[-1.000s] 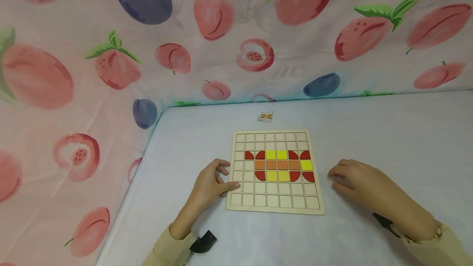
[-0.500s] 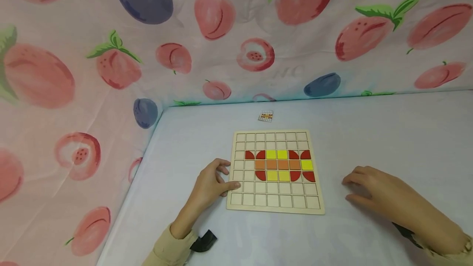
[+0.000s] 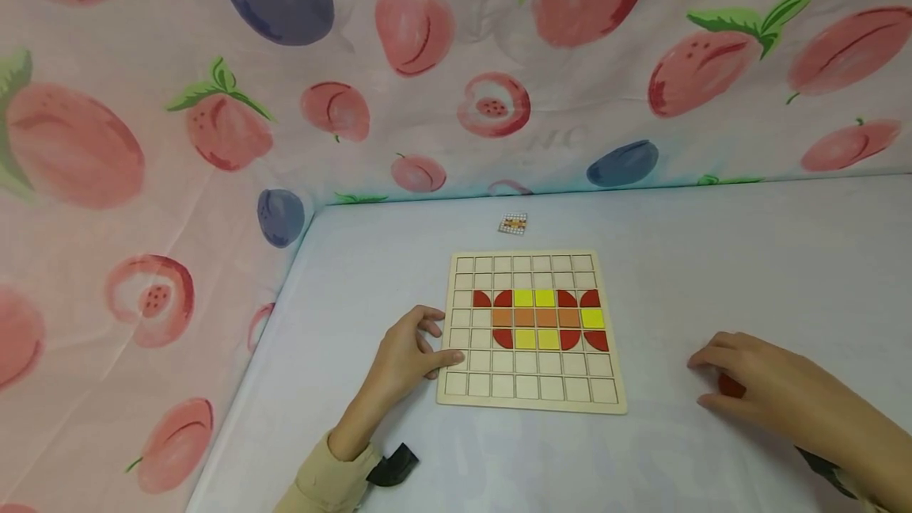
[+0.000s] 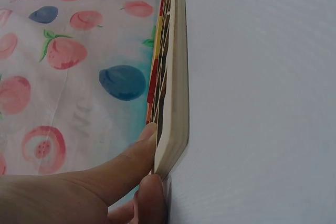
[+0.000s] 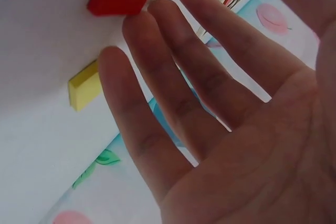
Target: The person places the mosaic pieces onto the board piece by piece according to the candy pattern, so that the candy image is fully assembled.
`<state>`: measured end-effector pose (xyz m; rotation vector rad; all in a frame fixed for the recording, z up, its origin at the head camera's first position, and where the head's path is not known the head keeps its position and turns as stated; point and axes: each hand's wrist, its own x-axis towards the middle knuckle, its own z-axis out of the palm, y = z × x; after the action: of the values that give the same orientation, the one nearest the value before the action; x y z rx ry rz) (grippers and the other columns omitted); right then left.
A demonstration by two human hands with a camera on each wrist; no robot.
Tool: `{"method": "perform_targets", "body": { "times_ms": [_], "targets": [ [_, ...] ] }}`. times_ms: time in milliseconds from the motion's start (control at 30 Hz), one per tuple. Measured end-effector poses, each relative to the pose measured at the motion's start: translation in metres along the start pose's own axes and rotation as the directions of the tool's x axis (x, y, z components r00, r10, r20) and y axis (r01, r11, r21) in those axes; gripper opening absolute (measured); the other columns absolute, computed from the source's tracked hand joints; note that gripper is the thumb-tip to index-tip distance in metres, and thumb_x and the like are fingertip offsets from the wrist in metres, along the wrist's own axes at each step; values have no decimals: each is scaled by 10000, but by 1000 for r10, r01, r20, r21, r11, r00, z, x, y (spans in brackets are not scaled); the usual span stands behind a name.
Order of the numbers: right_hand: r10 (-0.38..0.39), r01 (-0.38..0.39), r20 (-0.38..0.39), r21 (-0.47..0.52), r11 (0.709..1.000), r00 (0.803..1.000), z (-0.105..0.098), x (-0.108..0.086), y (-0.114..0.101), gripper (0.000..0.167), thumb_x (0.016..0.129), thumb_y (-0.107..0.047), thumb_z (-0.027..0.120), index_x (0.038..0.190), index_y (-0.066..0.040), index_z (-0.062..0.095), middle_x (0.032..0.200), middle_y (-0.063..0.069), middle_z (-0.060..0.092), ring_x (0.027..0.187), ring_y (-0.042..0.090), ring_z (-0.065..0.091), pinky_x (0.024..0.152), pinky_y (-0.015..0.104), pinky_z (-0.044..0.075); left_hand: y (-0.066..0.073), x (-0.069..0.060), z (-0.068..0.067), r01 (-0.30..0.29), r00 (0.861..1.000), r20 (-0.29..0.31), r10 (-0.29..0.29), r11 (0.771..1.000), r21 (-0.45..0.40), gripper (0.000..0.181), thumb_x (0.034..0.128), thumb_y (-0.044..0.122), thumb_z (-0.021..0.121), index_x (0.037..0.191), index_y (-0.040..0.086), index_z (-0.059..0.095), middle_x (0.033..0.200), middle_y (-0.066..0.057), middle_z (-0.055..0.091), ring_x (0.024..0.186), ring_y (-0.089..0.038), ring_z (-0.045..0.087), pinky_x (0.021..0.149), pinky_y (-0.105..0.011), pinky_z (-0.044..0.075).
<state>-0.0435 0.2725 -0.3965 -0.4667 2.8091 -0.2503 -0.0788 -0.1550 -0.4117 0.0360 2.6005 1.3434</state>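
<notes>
My left hand [image 3: 404, 351] grips the left edge of a square wooden grid board [image 3: 527, 388], thumb on its top face and the other fingers at its side. Red quarter-round pieces [image 3: 568, 339] and yellow and orange square pieces [image 3: 523, 317] lie in the grid's middle rows. To the right of the board, my right hand [image 3: 777, 382] is over a loose red piece [image 3: 731, 385], partly hidden in the head view. Loosely spread fingers [image 5: 147, 56] come close to that red block in the right wrist view; a yellow block [image 5: 84, 87] lies beside them. Nothing is held there.
A small pattern card [image 3: 513, 224] lies behind the board. White cloth [image 3: 342, 275] covers the table, and fruit-print fabric [image 3: 492, 38] stands along its back and left sides.
My right hand has moved right and toward me, away from the board, and the red piece now shows beneath it. My left hand and the board have stayed put.
</notes>
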Motion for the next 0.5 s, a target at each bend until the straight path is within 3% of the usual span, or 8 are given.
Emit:
{"method": "perform_targets", "body": {
  "times_ms": [233, 500],
  "targets": [
    [-43, 43, -26, -16, 999, 999, 3, -5, 9, 368, 665, -284, 912, 946, -140, 721, 922, -53, 589, 778, 115, 507, 717, 368, 551, 0, 0, 0, 1, 1000, 0, -1, 1000, -3, 603, 748, 173, 884, 1260, 72, 583, 1016, -63, 586, 510, -137, 585, 529, -299, 517],
    [-146, 149, -123, 15, 989, 982, 5, -13, 15, 309, 677, -56, 885, 898, -143, 686, 805, -125, 463, 688, -40, 405, 589, 223, 450, 1, 0, 0, 0, 1000, -1, 0, 1000, -7, 599, 747, 173, 884, 1255, 67, 585, 1018, -67, 587, 510, -134, 579, 529, -298, 513]
  ]
}}
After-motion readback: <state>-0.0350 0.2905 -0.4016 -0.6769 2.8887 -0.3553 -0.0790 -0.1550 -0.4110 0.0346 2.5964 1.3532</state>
